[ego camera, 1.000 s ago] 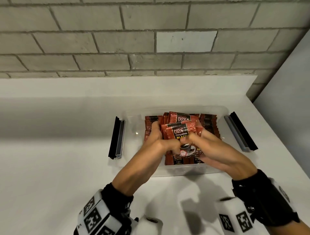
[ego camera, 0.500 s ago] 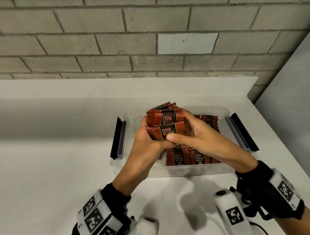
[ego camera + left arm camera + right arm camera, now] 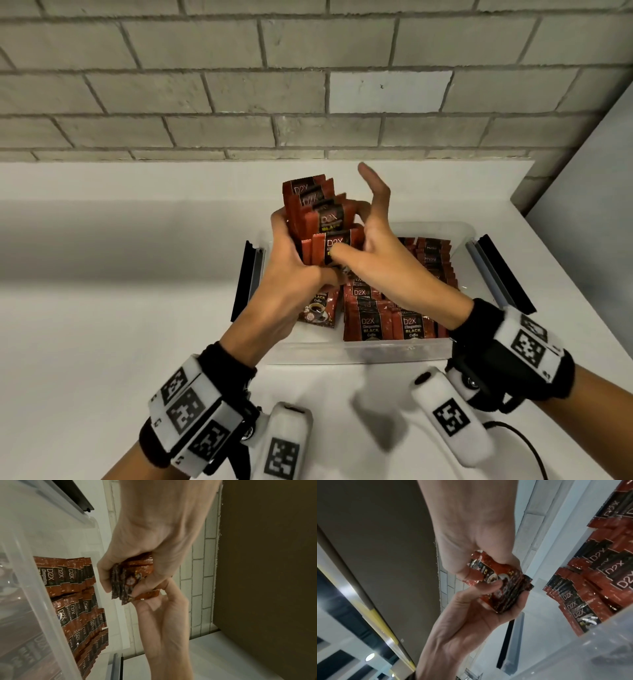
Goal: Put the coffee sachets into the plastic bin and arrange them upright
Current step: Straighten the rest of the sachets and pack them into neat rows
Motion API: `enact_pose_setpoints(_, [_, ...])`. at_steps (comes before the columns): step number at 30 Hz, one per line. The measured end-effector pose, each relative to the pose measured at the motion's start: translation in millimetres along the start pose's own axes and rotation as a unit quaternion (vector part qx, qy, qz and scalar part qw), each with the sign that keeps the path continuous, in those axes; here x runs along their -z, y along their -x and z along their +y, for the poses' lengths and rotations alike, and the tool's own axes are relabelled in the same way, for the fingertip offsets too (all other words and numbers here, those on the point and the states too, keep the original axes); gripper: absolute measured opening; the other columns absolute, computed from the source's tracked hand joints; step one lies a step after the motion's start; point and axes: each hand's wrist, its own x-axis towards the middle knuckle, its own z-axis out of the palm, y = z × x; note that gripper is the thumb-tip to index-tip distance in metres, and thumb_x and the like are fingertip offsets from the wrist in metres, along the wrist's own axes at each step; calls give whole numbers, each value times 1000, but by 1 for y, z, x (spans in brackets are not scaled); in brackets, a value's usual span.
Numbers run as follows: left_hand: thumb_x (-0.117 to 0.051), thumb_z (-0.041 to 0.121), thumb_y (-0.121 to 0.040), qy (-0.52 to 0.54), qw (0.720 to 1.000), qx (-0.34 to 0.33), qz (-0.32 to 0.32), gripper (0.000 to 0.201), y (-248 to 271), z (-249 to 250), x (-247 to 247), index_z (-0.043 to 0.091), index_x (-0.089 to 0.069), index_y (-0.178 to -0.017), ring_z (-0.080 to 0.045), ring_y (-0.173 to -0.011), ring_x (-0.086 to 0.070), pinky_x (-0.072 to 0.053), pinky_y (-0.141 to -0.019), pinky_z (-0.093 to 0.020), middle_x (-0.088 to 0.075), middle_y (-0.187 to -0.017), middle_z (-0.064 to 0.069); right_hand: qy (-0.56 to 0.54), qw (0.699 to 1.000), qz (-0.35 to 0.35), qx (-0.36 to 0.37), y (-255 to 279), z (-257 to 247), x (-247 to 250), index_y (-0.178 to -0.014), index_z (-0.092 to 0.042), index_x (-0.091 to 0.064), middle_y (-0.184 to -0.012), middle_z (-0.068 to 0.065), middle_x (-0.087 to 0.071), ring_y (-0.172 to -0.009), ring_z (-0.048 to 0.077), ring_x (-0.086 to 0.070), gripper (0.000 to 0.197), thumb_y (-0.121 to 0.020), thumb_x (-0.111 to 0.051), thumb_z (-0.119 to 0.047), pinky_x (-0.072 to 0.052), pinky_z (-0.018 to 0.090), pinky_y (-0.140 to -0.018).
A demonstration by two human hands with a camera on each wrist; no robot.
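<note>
A bundle of red coffee sachets [image 3: 322, 222] is raised above the clear plastic bin [image 3: 359, 353]. My left hand [image 3: 291, 260] grips the bundle's lower end from the left. My right hand [image 3: 373, 246] pinches the front sachets with its thumb on the printed face, its other fingers stretched upward. The wrist views show the bundle [image 3: 130, 577] [image 3: 505, 588] fanned between both hands. Several sachets [image 3: 394, 325] stand in rows in the bin's right part. One sachet [image 3: 317, 306] leans loose in the left part.
The bin sits on a white table with black latch handles at its left [image 3: 245, 277] and right [image 3: 503, 274] ends. A brick wall [image 3: 308, 85] runs behind, and a grey panel [image 3: 599, 171] closes the right side. A black cable [image 3: 527, 442] trails near my right wrist.
Both hands have lifted the bundle up out of the bin. The sachets now fan upward, and my right hand's fingers have stretched out above them.
</note>
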Motion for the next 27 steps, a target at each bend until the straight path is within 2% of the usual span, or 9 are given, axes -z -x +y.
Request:
enact_pose_setpoints(3, [-55,-27,-69,0,1000,8,-6,81,-1,-6,-1,25,-32,-125,-30,-89,-69,-56,-70,-57,-65,-101,-12,50,998,-14,46,-2,1,-3,-140,-55,4,-126,0,-41,-86,15,-64,105,-82,-57,8,-59,31,-73])
enact_pose_setpoints(6, [-46,-29,-74,5,1000,-10,-4,79,-2,-14,-6,22,-30,-132,-19,-99,-68,-59,-72,-37,-63,-112,-8,114,992,-30,41,-1,3,-8,-139,-61,-9,-132,-4,-31,-92,13,-59,95,-84,-55,0,-58,28,-78])
enact_pose_setpoints(8, [-47,-27,-75,2,1000,-16,-2,74,-4,-18,-5,19,-31,-131,-15,-100,-66,-57,-72,-29,-62,-113,-8,115,993,-25,22,-1,6,-9,-141,-56,-18,-124,-4,-31,-90,10,-60,86,-85,-54,-2,-56,20,-76])
enact_pose_setpoints(11, [-51,-19,-81,-12,1000,-16,-5,59,-6,-21,-3,13,-38,-128,-14,-94,-67,-57,-69,-27,-64,-106,-9,125,992,-7,8,-1,9,-12,-141,-40,-26,-123,0,-31,-93,3,-56,68,-86,-57,-14,-53,13,-77])
enact_pose_setpoints(15, [-51,-9,-90,-41,999,-34,-9,32,-5,-22,-8,15,-60,-108,-7,-90,-69,-56,-70,-24,-70,-94,0,129,988,79,22,-7,12,-17,-117,-30,-36,-114,-1,-40,-91,-3,-52,55,-77,-70,-47,-46,2,-73])
enact_pose_setpoints(18, [-56,-16,-82,-26,999,-32,13,47,-9,-24,-10,10,-52,-122,-11,-99,-67,-57,-79,-30,-69,-106,-5,131,981,138,46,-19,14,-19,-110,-30,-37,-109,3,-46,-87,-3,-51,46,-79,-71,-38,-42,0,-65])
enact_pose_setpoints(21, [-62,-9,-80,-11,999,-30,40,57,-16,-23,-8,19,-47,-127,-13,-100,-66,-57,-80,-31,-64,-114,-8,104,981,154,54,-27,11,-17,-120,-37,-41,-107,4,-46,-83,-6,-52,42,-86,-64,-32,-40,-2,-67])
enact_pose_setpoints(23, [-65,-6,-77,-10,998,-32,53,59,-20,-21,-7,24,-51,-126,-17,-101,-66,-57,-82,-35,-64,-114,-9,86,983,154,53,-33,7,-14,-123,-40,-43,-107,3,-46,-86,-5,-51,41,-87,-62,-32,-41,0,-71])
enact_pose_setpoints(27, [-64,-15,-75,60,994,-32,86,66,-22,-16,-15,16,-43,-129,-16,-101,-66,-56,-85,-39,-66,-110,-6,-8,986,168,-10,-44,7,-15,-108,-35,-52,-107,3,-57,-96,10,-60,33,-80,-68,-43,-55,27,-82])
